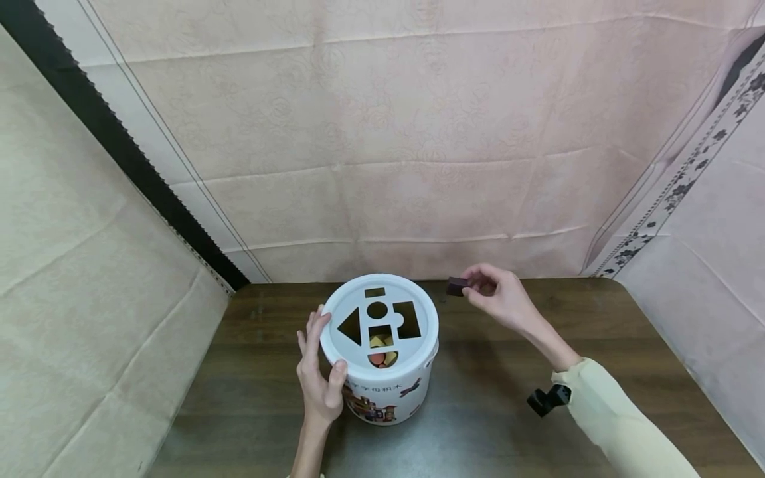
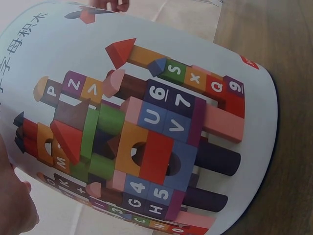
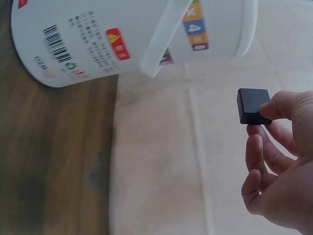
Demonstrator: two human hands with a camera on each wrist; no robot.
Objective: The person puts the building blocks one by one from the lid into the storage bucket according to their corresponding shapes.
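A white bucket [image 1: 412, 400] printed with coloured building blocks stands upright on the wooden table. Its white lid [image 1: 425, 302] has cut-out openings of several shapes, and yellowish and orange blocks [image 1: 382, 359] show inside through the front ones. Against the left side of the bucket rests my left hand [image 1: 318, 378], fingers extended along the lid's rim and thumb at the front. Right of the lid, my right hand [image 1: 499, 295] pinches a small dark block [image 1: 457, 286] between thumb and fingers, apart from the bucket. In the right wrist view the block [image 3: 254, 106] looks nearly black.
The wooden table [image 1: 478, 411] meets a pale cloth backdrop [image 1: 418, 199] behind the bucket, with cloth sides at left and right. A white handle strip [image 3: 164, 36] hangs on the bucket's side. A black wrist camera [image 1: 548, 400] sits at my right sleeve.
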